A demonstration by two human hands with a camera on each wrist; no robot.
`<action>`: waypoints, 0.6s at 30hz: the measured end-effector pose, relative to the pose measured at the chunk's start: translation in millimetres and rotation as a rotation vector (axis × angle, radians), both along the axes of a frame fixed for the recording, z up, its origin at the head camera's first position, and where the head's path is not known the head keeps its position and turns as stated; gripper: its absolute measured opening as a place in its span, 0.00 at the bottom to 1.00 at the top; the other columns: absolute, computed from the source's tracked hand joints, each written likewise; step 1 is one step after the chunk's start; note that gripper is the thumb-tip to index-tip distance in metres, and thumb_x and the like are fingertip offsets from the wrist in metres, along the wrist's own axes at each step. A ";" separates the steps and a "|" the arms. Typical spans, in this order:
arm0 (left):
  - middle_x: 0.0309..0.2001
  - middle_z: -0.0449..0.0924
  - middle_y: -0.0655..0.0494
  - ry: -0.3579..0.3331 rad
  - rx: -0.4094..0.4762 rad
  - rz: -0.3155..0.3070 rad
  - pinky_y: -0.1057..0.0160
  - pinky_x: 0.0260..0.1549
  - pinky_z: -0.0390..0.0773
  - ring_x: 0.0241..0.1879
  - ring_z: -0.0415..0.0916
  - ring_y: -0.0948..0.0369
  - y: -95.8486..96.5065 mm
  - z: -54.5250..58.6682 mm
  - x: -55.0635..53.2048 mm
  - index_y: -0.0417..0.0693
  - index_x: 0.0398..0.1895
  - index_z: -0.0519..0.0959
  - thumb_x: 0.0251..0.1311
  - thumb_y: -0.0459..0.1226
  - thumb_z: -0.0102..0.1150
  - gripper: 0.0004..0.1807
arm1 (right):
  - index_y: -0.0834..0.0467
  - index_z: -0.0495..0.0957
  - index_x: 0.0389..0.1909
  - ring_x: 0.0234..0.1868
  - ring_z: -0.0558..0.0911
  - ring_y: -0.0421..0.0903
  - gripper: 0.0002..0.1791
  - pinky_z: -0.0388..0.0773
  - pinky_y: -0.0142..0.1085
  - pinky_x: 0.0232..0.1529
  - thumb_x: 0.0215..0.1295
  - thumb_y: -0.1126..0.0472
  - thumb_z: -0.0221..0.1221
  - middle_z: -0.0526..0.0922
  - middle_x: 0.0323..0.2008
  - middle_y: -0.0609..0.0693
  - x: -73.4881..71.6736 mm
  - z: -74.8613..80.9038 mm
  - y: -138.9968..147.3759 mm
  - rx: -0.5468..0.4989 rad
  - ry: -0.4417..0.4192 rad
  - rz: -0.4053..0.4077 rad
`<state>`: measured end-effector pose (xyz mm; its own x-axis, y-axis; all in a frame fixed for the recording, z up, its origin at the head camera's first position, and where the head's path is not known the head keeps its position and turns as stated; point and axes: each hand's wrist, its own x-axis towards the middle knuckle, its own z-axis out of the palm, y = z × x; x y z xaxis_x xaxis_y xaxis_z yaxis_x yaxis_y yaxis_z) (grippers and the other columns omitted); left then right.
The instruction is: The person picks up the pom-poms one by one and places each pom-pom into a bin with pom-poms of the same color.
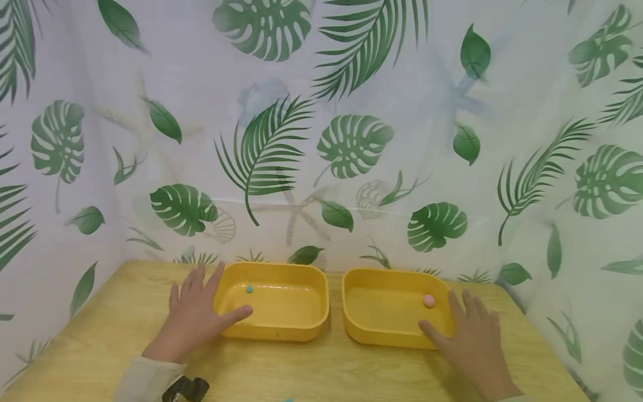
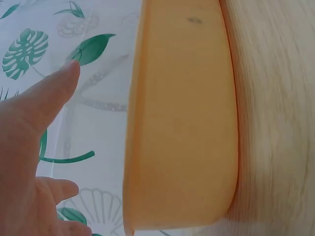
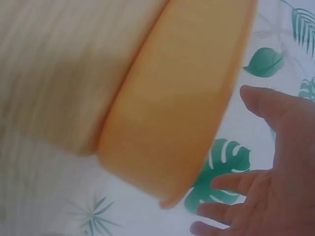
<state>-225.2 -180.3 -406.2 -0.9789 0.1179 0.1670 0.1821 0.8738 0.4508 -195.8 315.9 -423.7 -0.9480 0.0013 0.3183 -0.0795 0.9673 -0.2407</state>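
Two yellow bins stand side by side on the wooden table. In the left bin lies a small teal ball; in the right bin lies a pink ball. My left hand hovers at the left end of the left bin, fingers spread, thumb over its front rim. At the right end of the other bin is my right hand, also spread, with its thumb by the front rim. Neither hand holds anything. Both wrist views show a hand beside a bin's outer wall.
The wooden table runs up to a white leaf-print curtain behind and at both sides. A bit of a teal thing shows at the bottom edge of the head view. A dark band sits on the left wrist.
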 end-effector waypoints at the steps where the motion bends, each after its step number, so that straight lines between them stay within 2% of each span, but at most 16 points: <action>1: 0.79 0.40 0.24 -0.008 0.007 -0.009 0.22 0.69 0.38 0.77 0.39 0.27 1.1 0.4 1.1 0.43 0.84 0.48 0.56 0.73 0.60 0.65 | 0.74 0.63 0.72 0.69 0.58 0.80 0.54 0.46 0.77 0.66 0.66 0.31 0.61 0.59 0.70 0.81 1.1 1.2 -2.4 -0.014 0.003 0.011; 6: 0.78 0.42 0.21 -0.068 0.026 -0.054 0.22 0.67 0.52 0.75 0.44 0.24 3.2 2.7 2.0 0.41 0.84 0.46 0.55 0.70 0.64 0.66 | 0.71 0.73 0.65 0.65 0.68 0.76 0.43 0.55 0.73 0.66 0.64 0.40 0.68 0.71 0.63 0.78 5.9 15.9 -22.0 -0.034 0.028 0.089; 10: 0.78 0.40 0.22 -0.153 0.103 -0.075 0.21 0.65 0.55 0.75 0.43 0.24 -1.3 2.0 -4.6 0.40 0.84 0.41 0.54 0.67 0.69 0.69 | 0.68 0.79 0.57 0.61 0.76 0.69 0.31 0.69 0.66 0.63 0.65 0.48 0.70 0.81 0.57 0.68 11.6 33.7 -46.1 -0.070 -0.044 0.163; 14: 0.78 0.37 0.21 -0.258 0.232 -0.081 0.23 0.67 0.54 0.75 0.41 0.25 -9.6 -0.6 -12.8 0.35 0.83 0.33 0.54 0.64 0.72 0.73 | 0.61 0.83 0.52 0.52 0.83 0.56 0.21 0.80 0.54 0.55 0.65 0.51 0.70 0.86 0.49 0.54 16.4 47.6 -72.7 -0.126 -0.176 0.207; 16: 0.78 0.34 0.21 -0.315 0.284 -0.068 0.24 0.68 0.52 0.76 0.39 0.26 -13.4 -3.5 -15.7 0.35 0.82 0.29 0.54 0.64 0.72 0.75 | 0.56 0.85 0.48 0.44 0.83 0.47 0.16 0.82 0.48 0.49 0.64 0.53 0.71 0.86 0.43 0.47 17.3 49.5 -85.7 -0.134 -0.207 0.235; 18: 0.78 0.31 0.21 -0.368 0.322 -0.052 0.24 0.69 0.49 0.76 0.35 0.25 -15.9 -7.0 -17.7 0.37 0.81 0.24 0.54 0.64 0.72 0.76 | 0.53 0.85 0.44 0.40 0.82 0.43 0.12 0.82 0.44 0.44 0.63 0.53 0.72 0.85 0.39 0.43 17.8 49.3 -98.1 -0.123 -0.217 0.279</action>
